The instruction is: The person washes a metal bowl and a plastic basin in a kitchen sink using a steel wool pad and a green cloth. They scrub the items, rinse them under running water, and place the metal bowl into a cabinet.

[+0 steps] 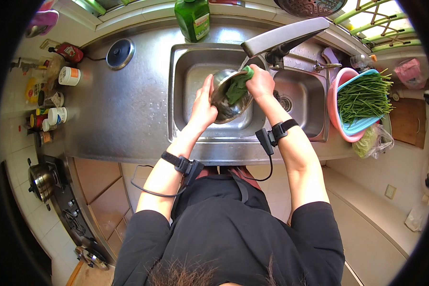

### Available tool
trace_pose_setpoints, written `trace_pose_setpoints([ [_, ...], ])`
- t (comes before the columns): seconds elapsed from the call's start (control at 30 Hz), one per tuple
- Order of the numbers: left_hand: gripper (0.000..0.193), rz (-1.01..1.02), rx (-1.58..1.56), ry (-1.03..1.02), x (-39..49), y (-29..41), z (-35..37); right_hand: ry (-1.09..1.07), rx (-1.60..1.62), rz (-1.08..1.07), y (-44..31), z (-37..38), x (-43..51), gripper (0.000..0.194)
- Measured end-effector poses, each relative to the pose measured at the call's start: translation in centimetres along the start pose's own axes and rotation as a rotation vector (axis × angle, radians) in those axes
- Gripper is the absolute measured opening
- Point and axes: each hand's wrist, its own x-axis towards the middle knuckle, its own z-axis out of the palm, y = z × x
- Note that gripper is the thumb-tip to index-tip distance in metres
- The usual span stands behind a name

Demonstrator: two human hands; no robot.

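Note:
Over the left basin of a stainless-steel sink [189, 121], my left hand [204, 103] grips the left side of a metal bowl [230, 112], which is tilted. My right hand [260, 83] holds a green cloth [237, 89] at the bowl's upper right rim; part of the cloth hangs inside the bowl. A thin stream of water falls from the faucet [286, 35] near the cloth. The fingertips of my right hand are partly hidden by the cloth.
A green bottle [193, 21] stands behind the sink. Right of it, a pink basin [333, 103] holds a blue basket [364, 125] of long green stalks [364, 96]. A round black-topped lid or appliance [120, 53] and several jars [69, 76] are on the left.

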Motion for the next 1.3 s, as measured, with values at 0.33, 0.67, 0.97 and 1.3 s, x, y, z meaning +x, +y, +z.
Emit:
trace_pose_setpoints([
  [0.33,0.044,-0.151,0.611,-0.087,5.6,2.4,0.8,-0.108,-0.288,-0.325,-2.2,0.7,-1.7,0.013],
  [0.67,0.033,-0.162,-0.33,0.604,3.1,-3.9,3.9,-0.264,1.417,0.817,1.2,4.0,-3.5,0.021],
  [0.97,0.079,0.115,-0.269,0.401,0.7,-3.3,1.9,-0.388,1.076,0.599,3.3,7.2,-1.6,0.025],
  [1.3,0.061,0.041,0.561,0.02,4.1,1.0,0.4,0.185,-0.244,-0.568,-2.5,0.6,0.3,0.017],
])
